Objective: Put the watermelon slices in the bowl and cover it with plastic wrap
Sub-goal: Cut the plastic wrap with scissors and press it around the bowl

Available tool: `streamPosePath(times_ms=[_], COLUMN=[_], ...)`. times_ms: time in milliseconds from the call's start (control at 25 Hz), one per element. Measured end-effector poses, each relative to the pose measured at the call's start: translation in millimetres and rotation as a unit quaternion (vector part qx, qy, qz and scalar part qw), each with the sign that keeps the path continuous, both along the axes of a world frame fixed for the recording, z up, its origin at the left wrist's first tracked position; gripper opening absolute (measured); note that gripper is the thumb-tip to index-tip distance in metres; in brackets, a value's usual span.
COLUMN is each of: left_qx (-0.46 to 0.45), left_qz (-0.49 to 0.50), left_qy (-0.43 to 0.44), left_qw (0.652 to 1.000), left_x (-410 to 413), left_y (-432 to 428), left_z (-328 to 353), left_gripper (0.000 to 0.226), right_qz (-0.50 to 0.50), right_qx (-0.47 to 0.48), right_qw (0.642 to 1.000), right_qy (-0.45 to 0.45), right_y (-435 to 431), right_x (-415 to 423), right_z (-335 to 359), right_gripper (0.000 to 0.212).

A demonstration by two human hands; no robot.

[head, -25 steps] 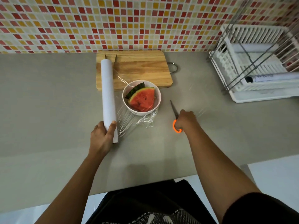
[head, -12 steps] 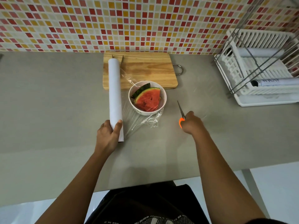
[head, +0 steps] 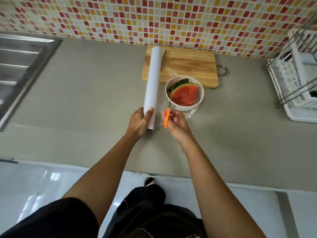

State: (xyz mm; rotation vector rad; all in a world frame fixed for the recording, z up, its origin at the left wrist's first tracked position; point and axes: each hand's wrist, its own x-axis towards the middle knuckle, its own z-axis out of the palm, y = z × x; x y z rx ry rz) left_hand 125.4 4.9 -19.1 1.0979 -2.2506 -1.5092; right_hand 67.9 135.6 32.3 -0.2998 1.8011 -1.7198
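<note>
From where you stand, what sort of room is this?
Most likely a home kitchen: a steel sink on the left, a white dish rack on the right, and a wooden cutting board by the tiled wall.

The tabletop (head: 85,103) is smooth, matt grey. At 12 o'clock from the bowl (head: 185,108) the board (head: 190,66) is pale wood with visible grain. The bowl is glossy white; the melon (head: 185,95) flesh looks moist. The roll (head: 153,79) is matt white, its film (head: 192,114) clear, shiny and crinkled. The scissors (head: 167,117) have an orange plastic handle and thin metal blades. At 3 o'clock the rack (head: 295,97) is white plastic with metal rods; at 9 o'clock the sink (head: 20,66) is grey metal.
</note>
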Motion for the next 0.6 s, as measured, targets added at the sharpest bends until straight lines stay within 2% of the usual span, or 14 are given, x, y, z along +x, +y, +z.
streamPosePath(times_ms=[120,240,400,600], left_qx=[0.018,0.046,0.054,0.069], left_qz=[0.013,0.015,0.015,-0.004], left_qy=[0.009,-0.004,-0.019,-0.016], left_qw=[1.000,0.999,0.998,0.997], left_x=[0.9,2.9,5.5,5.5], left_y=[1.7,5.2,5.5,0.6], left_z=[1.4,6.1,15.3,21.1], left_gripper=[0.036,0.042,0.054,0.048], right_qz=[0.013,0.006,-0.001,0.035], right_qx=[0.016,0.062,0.093,0.120], right_qw=[1.000,0.998,0.995,0.988], right_qy=[0.001,-0.021,-0.043,-0.089], right_y=[7.6,18.9,27.1,39.5], right_x=[22.5,51.1,81.1,102.3], right_z=[-8.9,-13.6,-18.6,-25.2], right_gripper=[0.022,0.031,0.030,0.045])
